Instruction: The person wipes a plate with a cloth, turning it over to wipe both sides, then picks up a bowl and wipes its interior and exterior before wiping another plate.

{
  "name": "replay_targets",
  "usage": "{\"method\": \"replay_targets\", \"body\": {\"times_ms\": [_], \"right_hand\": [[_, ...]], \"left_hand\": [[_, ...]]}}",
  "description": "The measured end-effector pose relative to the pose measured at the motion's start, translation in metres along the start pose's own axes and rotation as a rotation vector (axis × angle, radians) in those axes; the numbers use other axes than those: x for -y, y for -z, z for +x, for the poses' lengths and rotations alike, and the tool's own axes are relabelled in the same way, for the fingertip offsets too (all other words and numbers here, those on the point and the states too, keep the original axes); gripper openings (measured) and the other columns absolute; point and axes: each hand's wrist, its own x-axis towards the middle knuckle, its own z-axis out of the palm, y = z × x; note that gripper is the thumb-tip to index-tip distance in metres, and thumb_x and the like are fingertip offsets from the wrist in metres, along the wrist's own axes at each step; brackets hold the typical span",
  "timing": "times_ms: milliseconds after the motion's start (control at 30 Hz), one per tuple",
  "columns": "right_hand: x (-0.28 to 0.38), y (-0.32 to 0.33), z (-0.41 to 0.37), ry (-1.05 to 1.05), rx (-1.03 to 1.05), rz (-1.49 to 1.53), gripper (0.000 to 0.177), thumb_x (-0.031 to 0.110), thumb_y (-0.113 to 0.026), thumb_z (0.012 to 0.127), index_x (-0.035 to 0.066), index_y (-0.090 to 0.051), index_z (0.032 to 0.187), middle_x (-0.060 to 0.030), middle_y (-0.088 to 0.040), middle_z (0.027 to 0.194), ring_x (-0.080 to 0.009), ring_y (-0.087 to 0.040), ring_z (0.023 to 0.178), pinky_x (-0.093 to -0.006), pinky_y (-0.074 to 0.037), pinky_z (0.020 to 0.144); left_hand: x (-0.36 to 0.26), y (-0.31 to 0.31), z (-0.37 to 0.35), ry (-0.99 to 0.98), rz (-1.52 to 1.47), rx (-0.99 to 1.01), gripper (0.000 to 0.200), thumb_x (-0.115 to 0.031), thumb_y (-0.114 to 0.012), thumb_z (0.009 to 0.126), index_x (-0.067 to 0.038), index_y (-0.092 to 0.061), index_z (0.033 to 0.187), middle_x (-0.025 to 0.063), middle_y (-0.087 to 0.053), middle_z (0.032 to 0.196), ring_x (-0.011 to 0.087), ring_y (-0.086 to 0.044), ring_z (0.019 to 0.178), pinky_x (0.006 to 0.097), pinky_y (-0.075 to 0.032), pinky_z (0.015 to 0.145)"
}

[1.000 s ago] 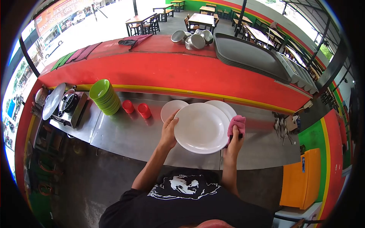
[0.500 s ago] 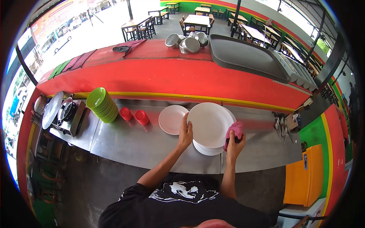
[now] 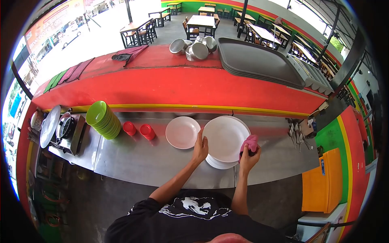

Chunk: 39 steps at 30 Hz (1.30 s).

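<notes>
A large white plate (image 3: 225, 138) is held tilted over a stack of white plates (image 3: 219, 164) on the steel counter. My left hand (image 3: 200, 149) grips its left edge, with the thumb on the rim and the other fingers mostly hidden. At the right rim my right hand (image 3: 250, 160) is closed around a bunched pink cloth (image 3: 250, 143), which rests against the plate. Whether some of the right fingers also support the plate from below is hidden. Another white plate (image 3: 182, 133) lies flat on the counter, just left of my left hand.
Two red cups (image 3: 147, 131) and a stack of green bowls (image 3: 104, 120) stand to the left, beside a stove (image 3: 73, 135) with a pot. Spoons and forks (image 3: 298, 135) lie at the right. Dark trays (image 3: 261, 62) and metal cups (image 3: 198, 50) sit on the red ledge (image 3: 162, 87).
The camera view has shifted slightly, so the counter appears lower and further left. Both hands keep their hold on the plate and cloth, with the plate a little further right against the counter.
</notes>
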Motion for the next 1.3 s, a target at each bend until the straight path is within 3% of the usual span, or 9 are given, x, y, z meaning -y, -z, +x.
{"method": "replay_targets", "body": {"times_ms": [267,367,467,667,767,867,967,1100,1300], "right_hand": [[-0.020,0.003,0.002,-0.027,-0.055,0.088,0.031,0.011,-0.071,0.091,-0.003,-0.056,0.115,-0.0088,-0.059,0.111,-0.0190,-0.058,0.103,-0.0330,-0.045,0.095],[-0.016,0.005,0.001,-0.126,-0.133,0.160,0.028,0.013,-0.070,0.092,-0.001,-0.055,0.112,-0.0069,-0.058,0.108,-0.0172,-0.058,0.099,-0.0322,-0.047,0.090],[-0.006,0.008,-0.003,-0.187,-0.210,0.370,0.026,0.016,-0.069,0.094,0.002,-0.053,0.109,-0.0051,-0.057,0.103,-0.0139,-0.057,0.093,-0.0304,-0.048,0.085],[0.019,0.023,-0.006,-0.171,-0.251,0.419,0.026,0.019,-0.066,0.095,0.004,-0.050,0.107,-0.0038,-0.055,0.096,-0.0124,-0.056,0.078,-0.0293,-0.049,0.063],[0.025,0.034,-0.001,-0.095,-0.287,0.424,0.019,0.017,-0.064,0.096,0.004,-0.051,0.103,-0.0032,-0.055,0.093,-0.0128,-0.054,0.071,-0.0298,-0.047,0.055],[0.046,0.049,-0.001,0.012,-0.135,0.458,0.012,0.014,-0.061,0.097,0.004,-0.054,0.099,-0.0033,-0.056,0.096,-0.0124,-0.054,0.077,-0.0307,-0.048,0.062],[0.054,0.045,-0.009,-0.006,-0.204,0.455,0.008,0.011,-0.058,0.097,0.003,-0.057,0.098,-0.0032,-0.055,0.100,-0.0124,-0.053,0.085,-0.0322,-0.048,0.073],[0.053,0.040,-0.033,0.074,0.001,0.471,0.009,0.007,-0.058,0.095,0.001,-0.059,0.102,-0.0046,-0.055,0.108,-0.0144,-0.054,0.095,-0.0341,-0.046,0.086],[0.057,0.012,-0.078,0.102,0.304,0.513,0.023,0.013,-0.065,0.092,-0.001,-0.058,0.109,-0.0074,-0.058,0.111,-0.0161,-0.056,0.103,-0.0340,-0.045,0.092]], "left_hand": [[0.001,-0.010,-0.007,-0.065,0.013,-0.041,0.045,-0.004,-0.040,0.104,0.001,-0.036,0.148,0.0204,-0.049,0.142,0.0275,-0.046,0.134,0.0372,-0.035,0.112],[0.012,-0.018,-0.009,-0.125,0.027,-0.107,0.049,-0.004,-0.043,0.103,-0.001,-0.031,0.151,0.0269,-0.046,0.147,0.0393,-0.049,0.133,0.0411,-0.039,0.109],[0.007,-0.026,-0.014,-0.119,0.000,-0.172,0.049,-0.004,-0.042,0.104,0.000,-0.032,0.151,0.0256,-0.045,0.149,0.0379,-0.049,0.135,0.0404,-0.038,0.110],[-0.005,-0.027,-0.024,-0.045,-0.050,-0.178,0.048,-0.007,-0.044,0.105,0.001,-0.031,0.151,0.0237,-0.043,0.152,0.0359,-0.048,0.137,0.0404,-0.039,0.110],[-0.005,-0.031,-0.028,-0.044,-0.117,-0.202,0.048,-0.011,-0.047,0.106,0.002,-0.033,0.150,0.0218,-0.043,0.152,0.0276,-0.041,0.141,0.0367,-0.034,0.114],[-0.013,-0.030,-0.032,0.024,-0.137,-0.189,0.052,-0.022,-0.047,0.108,0.003,-0.033,0.152,0.0211,-0.043,0.153,0.0281,-0.038,0.143,0.0367,-0.032,0.116],[-0.015,-0.021,-0.038,0.089,-0.202,-0.166,0.060,-0.036,-0.042,0.109,0.003,-0.032,0.153,0.0212,-0.040,0.155,0.0280,-0.036,0.145,0.0369,-0.029,0.118],[-0.026,0.005,-0.052,0.146,-0.187,-0.150,0.070,-0.049,-0.033,0.109,0.004,-0.030,0.154,0.0219,-0.035,0.158,0.0289,-0.033,0.148,0.0386,-0.024,0.121],[-0.013,0.051,-0.060,0.148,-0.393,-0.273,0.073,-0.050,-0.031,0.109,0.008,-0.027,0.153,0.0237,-0.032,0.159,0.0322,-0.029,0.150,0.0411,-0.022,0.123]]}}
